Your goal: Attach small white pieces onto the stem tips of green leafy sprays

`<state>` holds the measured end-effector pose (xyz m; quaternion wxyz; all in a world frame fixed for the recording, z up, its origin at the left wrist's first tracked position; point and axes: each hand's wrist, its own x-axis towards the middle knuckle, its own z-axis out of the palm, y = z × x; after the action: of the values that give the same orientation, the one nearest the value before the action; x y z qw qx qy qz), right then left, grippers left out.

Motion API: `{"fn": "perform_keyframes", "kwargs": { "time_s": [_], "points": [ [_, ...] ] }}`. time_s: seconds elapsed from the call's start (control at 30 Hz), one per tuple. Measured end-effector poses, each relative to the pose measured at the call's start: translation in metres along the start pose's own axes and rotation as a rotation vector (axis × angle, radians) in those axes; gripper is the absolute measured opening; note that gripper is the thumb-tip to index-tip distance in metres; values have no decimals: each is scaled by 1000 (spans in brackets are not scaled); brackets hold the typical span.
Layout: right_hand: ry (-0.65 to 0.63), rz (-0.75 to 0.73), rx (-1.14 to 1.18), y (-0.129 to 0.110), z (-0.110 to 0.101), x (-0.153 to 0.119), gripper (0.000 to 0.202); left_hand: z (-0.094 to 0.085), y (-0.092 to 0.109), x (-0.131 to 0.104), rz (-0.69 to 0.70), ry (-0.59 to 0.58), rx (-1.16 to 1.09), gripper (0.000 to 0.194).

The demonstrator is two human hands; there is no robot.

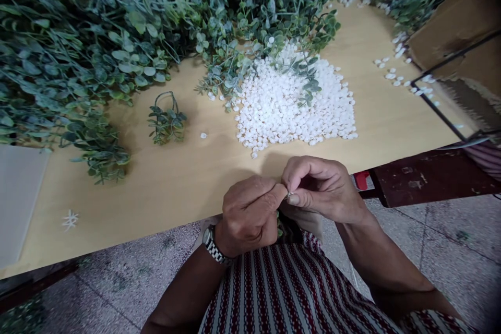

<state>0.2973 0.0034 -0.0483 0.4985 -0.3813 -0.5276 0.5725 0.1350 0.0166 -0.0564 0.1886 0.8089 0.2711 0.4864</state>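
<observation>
My left hand (250, 211), with a watch on its wrist, is closed in front of my body at the table's near edge. A bit of a leafy green sprig (279, 224) shows just below its fingers; the rest is hidden by the hand. My right hand (323, 190) pinches a small whitish piece (289, 195) between thumb and forefinger, right against the left fingertips. Just beyond both hands lies a heap of small white plastic pieces (293, 109) on the table (176, 188), with green sprigs (309, 81) resting on it.
A thick mass of artificial greenery (156, 15) fills the far side. Two small leafy bunches (167, 120) and a white star-shaped piece (70, 220) lie to the left, near a pale sheet (18, 198). At right stand a torn cardboard box (462, 31) and a black metal frame (440, 115).
</observation>
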Motion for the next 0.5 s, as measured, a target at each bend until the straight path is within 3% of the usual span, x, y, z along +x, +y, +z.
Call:
{"fn": "perform_keyframes", "kwargs": {
  "time_s": [0.17, 0.37, 0.5],
  "points": [
    [30, -20, -39, 0, 2, -1, 10, 1, 2, 0, -32, 10, -18, 22],
    [148, -137, -64, 4, 7, -5, 8, 0, 3, 4, -185, 14, -259, 15],
    [143, -159, -96, 1, 9, -4, 9, -2, 3, 8, -245, 39, -324, 14]
  ]
}}
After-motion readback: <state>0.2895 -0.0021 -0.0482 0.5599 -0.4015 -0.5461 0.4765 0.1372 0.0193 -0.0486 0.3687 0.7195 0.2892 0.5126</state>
